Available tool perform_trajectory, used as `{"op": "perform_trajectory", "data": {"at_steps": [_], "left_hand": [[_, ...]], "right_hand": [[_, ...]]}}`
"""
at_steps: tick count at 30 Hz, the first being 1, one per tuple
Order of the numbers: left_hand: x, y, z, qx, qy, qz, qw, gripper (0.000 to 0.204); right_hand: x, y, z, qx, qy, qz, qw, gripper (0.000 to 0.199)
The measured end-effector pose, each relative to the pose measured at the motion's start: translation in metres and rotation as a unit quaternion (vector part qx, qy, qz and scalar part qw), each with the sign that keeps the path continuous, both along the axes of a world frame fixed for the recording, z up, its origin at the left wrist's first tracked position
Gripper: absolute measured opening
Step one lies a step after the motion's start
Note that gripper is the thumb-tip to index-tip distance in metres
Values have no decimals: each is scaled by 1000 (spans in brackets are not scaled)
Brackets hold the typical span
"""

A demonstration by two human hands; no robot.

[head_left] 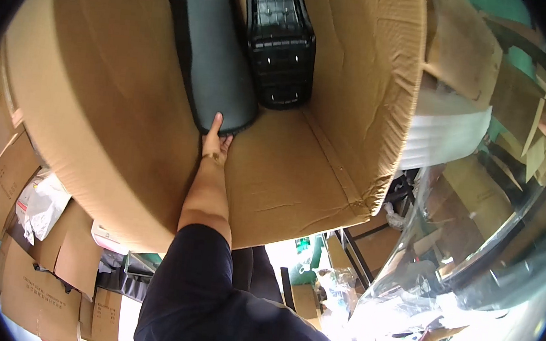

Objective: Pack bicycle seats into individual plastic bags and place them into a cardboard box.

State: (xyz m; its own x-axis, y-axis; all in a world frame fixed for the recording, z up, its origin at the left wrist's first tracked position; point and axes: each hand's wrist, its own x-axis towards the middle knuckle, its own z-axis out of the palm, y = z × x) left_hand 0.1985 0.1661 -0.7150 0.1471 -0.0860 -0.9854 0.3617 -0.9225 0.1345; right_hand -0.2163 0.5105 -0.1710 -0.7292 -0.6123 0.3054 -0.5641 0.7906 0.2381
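**Left hand on the grey cushion inside the big box**

Reaching deep into cardboard box (127,125); left hand (216,141) open, fingertips pressed to rounded end of smooth grey cushion (215,55), long axis running away. Ribbed black plastic part (278,41) just beside. Right hand (444,331) far off, on crinkled clear plastic (473,253); grip impossible to tell.

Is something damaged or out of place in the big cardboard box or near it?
Yes. The big cardboard box has a crushed, frayed corner at its right edge, with creases in the wall. Inside, the dark seat cushion, which the left hand touches, and the black plastic part look intact.
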Motion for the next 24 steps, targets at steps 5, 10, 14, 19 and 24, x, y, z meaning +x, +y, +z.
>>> {"op": "perform_trajectory", "data": {"at_steps": [5, 10, 14, 19, 24], "left_hand": [[-25, -18, 116, -112, 60, 64, 990, 83], [-47, -82, 235, -180, 110, 131, 969, 66], [-31, -128, 315, -188, 59, 145, 970, 41], [-5, -98, 445, -294, -37, -117, 948, 33], [18, -43, 546, -450, -122, -510, 723, 47]], "right_hand": [[15, -51, -19, -187, -155, -40, 969, 21], [14, -50, -30, -145, -122, -11, 982, 13], [26, -71, -33, -172, -145, -46, 973, 13], [24, -78, -32, -189, -133, -56, 971, 17], [51, -81, -40, -394, -214, -14, 894, 16]]}}
